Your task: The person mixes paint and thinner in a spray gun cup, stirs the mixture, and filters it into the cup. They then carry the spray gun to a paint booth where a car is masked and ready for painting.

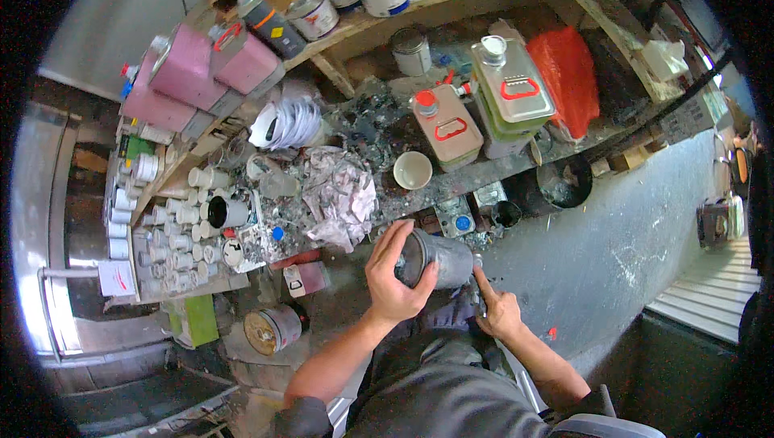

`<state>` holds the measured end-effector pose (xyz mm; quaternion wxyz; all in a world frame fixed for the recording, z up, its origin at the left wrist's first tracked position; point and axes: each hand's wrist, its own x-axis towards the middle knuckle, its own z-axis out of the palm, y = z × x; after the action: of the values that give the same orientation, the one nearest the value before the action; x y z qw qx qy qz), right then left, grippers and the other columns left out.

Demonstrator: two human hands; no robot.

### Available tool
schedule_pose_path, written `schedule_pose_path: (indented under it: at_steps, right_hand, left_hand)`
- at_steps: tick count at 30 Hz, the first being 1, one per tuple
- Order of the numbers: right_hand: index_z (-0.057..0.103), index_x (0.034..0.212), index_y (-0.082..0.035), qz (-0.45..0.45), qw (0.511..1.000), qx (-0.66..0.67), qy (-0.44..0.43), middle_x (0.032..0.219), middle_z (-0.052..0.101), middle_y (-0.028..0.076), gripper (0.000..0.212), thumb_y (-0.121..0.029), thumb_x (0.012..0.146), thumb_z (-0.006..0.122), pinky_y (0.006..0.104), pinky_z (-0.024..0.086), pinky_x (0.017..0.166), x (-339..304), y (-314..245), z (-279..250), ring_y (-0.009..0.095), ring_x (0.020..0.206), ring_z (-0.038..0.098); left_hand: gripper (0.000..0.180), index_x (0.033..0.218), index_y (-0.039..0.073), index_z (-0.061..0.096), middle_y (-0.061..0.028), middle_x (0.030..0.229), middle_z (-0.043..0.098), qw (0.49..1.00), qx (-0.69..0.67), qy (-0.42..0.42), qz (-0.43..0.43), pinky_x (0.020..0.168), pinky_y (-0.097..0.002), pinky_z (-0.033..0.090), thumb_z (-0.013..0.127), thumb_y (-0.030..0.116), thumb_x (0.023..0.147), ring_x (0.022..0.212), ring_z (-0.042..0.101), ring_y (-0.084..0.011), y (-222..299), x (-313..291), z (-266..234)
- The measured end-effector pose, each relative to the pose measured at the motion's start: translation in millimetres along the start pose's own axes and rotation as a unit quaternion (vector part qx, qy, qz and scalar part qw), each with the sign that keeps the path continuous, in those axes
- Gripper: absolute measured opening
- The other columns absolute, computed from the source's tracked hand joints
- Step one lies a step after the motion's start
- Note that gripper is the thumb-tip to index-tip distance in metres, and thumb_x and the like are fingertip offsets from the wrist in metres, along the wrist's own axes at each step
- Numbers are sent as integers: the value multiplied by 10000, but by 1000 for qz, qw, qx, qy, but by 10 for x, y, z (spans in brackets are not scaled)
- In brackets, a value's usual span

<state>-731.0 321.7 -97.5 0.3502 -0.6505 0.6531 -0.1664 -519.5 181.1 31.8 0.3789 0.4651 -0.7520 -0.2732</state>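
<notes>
My left hand [401, 277] is closed round a dark grey, stained cylindrical cup [446, 261], tilted on its side above my lap. The thumb lies along the near side of the cup and the fingers along its far side. My right hand [501, 314] is at the cup's right end, closed round a slim silvery metal tool [481, 303]. Its index finger stretches up toward a small metal fitting [477, 260] beside the cup. The palm hides most of that tool, so its kind does not show.
A paint-stained bench [387, 196] runs across ahead. On it are a white cup [413, 170], crumpled paper [339, 196], metal canisters [448, 128] and several small cups [181, 236]. A black bucket [564, 182] stands at its right front edge; a tin [274, 330] sits lower left.
</notes>
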Motion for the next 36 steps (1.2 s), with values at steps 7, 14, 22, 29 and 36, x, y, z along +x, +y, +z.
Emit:
schedule_pose_path:
  at_steps: [7,14,22,29,36]
  right_hand:
    - [308,1647,-146,-52,996,11,78,1030,730,233,1106,-38,649,772,510,581,737,301,21,141,451,864,709]
    - [468,1540,-87,49,992,75,88,968,713,291,724,-86,856,707,527,570,790,-4,310,96,507,887,696]
    - [522,1510,-57,318,944,-5,82,1116,738,266,566,-135,968,665,419,553,912,-415,766,-153,383,1030,749]
    - [548,1490,-195,401,904,-130,70,1054,705,308,527,-167,969,623,550,542,831,-109,1286,-145,507,1030,677]
    - [508,1430,-278,412,855,-307,-72,1037,765,185,390,-225,1045,471,588,550,813,351,1045,-557,467,977,718]
  left_hand:
    - [530,1335,-48,643,-175,1299,705,840,-405,215,-288,1101,-438,490,548,385,1043,1215,668,-309,-231,41,-268]
    - [562,1402,74,621,-186,1467,609,605,-746,181,-214,1179,-614,398,541,491,1035,1390,539,-396,-1479,-401,-1156]
    - [488,1411,62,603,-165,1460,613,634,-535,410,-379,1173,-574,423,519,387,1056,1367,556,-372,-3889,-847,-1624]
    - [593,1517,8,489,-151,1508,564,646,-423,422,-475,1155,-443,444,440,445,1119,1377,546,-290,-4583,-764,-1440]
    - [627,1544,-87,408,-269,1614,393,893,42,256,-367,1237,-465,271,399,388,1135,1488,398,-395,-4441,-918,-1541]
